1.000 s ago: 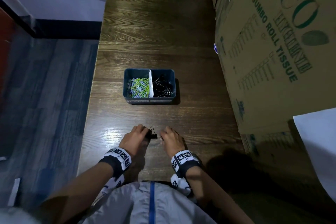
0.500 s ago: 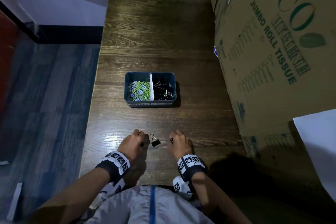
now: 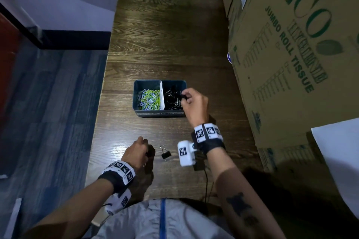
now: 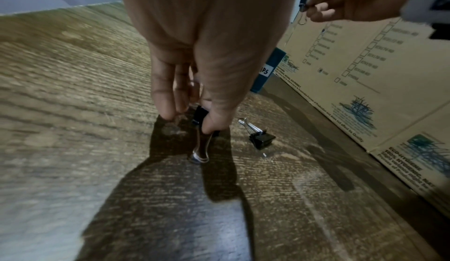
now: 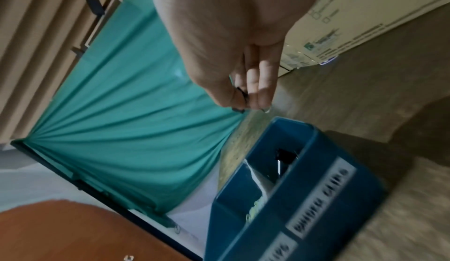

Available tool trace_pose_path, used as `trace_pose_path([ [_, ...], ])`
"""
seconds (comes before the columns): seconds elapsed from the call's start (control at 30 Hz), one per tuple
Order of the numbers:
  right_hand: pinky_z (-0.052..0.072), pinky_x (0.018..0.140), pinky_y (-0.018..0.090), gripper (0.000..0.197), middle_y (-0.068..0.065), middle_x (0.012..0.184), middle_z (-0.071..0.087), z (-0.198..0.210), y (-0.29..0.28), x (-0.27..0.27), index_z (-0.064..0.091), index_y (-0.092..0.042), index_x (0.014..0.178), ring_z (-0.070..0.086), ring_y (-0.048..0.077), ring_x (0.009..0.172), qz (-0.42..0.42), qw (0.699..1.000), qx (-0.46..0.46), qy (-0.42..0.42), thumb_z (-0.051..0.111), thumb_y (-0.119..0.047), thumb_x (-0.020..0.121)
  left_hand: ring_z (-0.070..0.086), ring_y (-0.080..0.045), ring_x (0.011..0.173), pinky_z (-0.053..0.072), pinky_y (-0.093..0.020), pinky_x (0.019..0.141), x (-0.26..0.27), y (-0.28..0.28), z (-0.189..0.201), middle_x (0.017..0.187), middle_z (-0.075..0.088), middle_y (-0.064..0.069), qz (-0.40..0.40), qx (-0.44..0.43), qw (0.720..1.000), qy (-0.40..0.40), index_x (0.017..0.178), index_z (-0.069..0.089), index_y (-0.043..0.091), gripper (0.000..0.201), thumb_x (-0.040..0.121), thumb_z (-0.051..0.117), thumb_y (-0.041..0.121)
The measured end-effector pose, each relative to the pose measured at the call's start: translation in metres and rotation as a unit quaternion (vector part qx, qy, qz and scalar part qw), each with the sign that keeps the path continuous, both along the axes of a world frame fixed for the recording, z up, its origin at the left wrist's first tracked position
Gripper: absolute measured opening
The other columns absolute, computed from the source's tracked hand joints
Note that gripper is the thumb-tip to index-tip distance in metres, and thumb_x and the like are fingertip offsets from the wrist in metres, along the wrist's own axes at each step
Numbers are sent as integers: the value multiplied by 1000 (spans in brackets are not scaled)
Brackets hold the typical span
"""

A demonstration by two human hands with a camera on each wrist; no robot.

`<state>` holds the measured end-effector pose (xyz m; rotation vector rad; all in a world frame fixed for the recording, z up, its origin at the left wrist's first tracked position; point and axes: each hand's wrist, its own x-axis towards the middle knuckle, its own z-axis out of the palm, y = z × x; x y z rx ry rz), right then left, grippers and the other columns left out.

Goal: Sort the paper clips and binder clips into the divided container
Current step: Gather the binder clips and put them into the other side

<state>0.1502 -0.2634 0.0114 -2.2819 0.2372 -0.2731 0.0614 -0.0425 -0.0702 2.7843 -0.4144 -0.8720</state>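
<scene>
A blue divided container (image 3: pixel 140 111) (image 5: pixel 316 203) stands mid-table, with coloured paper clips (image 3: pixel 148 97) on its left side and black binder clips (image 3: pixel 172 97) on its right. My right hand (image 3: pixel 184 96) (image 5: pixel 243 101) hovers over the right compartment and pinches a black binder clip (image 4: pixel 302 5) (image 5: pixel 241 94). Near the table's front, my left hand (image 3: pixel 144 152) (image 4: pixel 194 122) pinches another black binder clip (image 4: pixel 201 116) just above the wood. A third binder clip (image 3: pixel 165 153) (image 4: pixel 260 137) lies loose between my wrists.
Big cardboard boxes (image 3: pixel 291 54) line the table's right side, close to the container. The wooden table (image 3: pixel 165 35) runs far ahead; its left edge drops to a blue-grey floor (image 3: pixel 48 112). A green curtain (image 5: pixel 136 101) hangs beyond the far end.
My right hand has lifted from the front of the table and moved forward over the container's right compartment with a binder clip. My left hand stays near the front, holding its own clip.
</scene>
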Motion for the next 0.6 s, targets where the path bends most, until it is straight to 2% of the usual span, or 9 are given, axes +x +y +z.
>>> trace_pose_path([
  [0.1, 57, 66, 38, 28, 3, 96, 70, -2, 0, 7, 71, -17, 103, 66, 19, 69, 11, 999, -17, 26, 74, -7, 77, 62, -28, 90, 45, -32, 69, 7, 6, 7, 101, 62, -5, -6, -24, 1000, 4, 97, 60, 15, 20, 77, 63, 14],
  [0.17, 57, 68, 40, 22, 2, 93, 68, -13, 2, -7, 69, -16, 101, 65, 19, 74, 4, 999, -36, 31, 72, -8, 80, 63, -27, 82, 45, -30, 64, 20, 5, 21, 90, 64, -3, 2, -66, 998, -13, 86, 57, 21, 13, 75, 64, 19],
  [0.27, 58, 73, 37, 15, 1, 97, 67, -38, 12, -44, 65, -16, 103, 65, 17, 82, 49, 985, -45, 159, 65, -11, 89, 61, -22, 73, 41, -27, 62, 52, -8, 54, 79, 63, 1, 29, -135, 989, -53, 80, 56, 24, 16, 79, 70, 17],
  [0.37, 54, 82, 40, 32, 3, 114, 64, -64, 26, -78, 59, -27, 118, 64, 24, 100, 123, 944, -119, 281, 64, -22, 87, 63, -19, 76, 45, -27, 65, 89, -34, 84, 84, 68, -2, 51, -199, 970, -128, 89, 64, 18, 13, 80, 72, 13],
  [0.43, 49, 93, 45, 52, 7, 133, 49, -75, 36, -95, 47, -27, 135, 53, 31, 118, 196, 910, -173, 320, 65, -29, 86, 65, -21, 86, 51, -31, 73, 110, -50, 100, 96, 70, -6, 65, -229, 956, -173, 100, 66, 13, 19, 82, 72, 15],
  [0.53, 43, 101, 52, 72, 14, 148, 30, -86, 48, -114, 28, -29, 149, 37, 40, 131, 260, 886, -218, 315, 66, -34, 88, 65, -22, 96, 54, -37, 83, 126, -67, 110, 108, 69, -8, 71, -236, 946, -211, 114, 64, 10, 33, 84, 73, 20],
  [0.6, 39, 105, 52, 81, 15, 156, 23, -93, 52, -120, 17, -33, 154, 29, 42, 136, 293, 876, -237, 301, 66, -33, 88, 64, -21, 96, 53, -35, 80, 122, -67, 107, 108, 68, -7, 60, -225, 946, -226, 115, 63, 10, 32, 86, 72, 21],
])
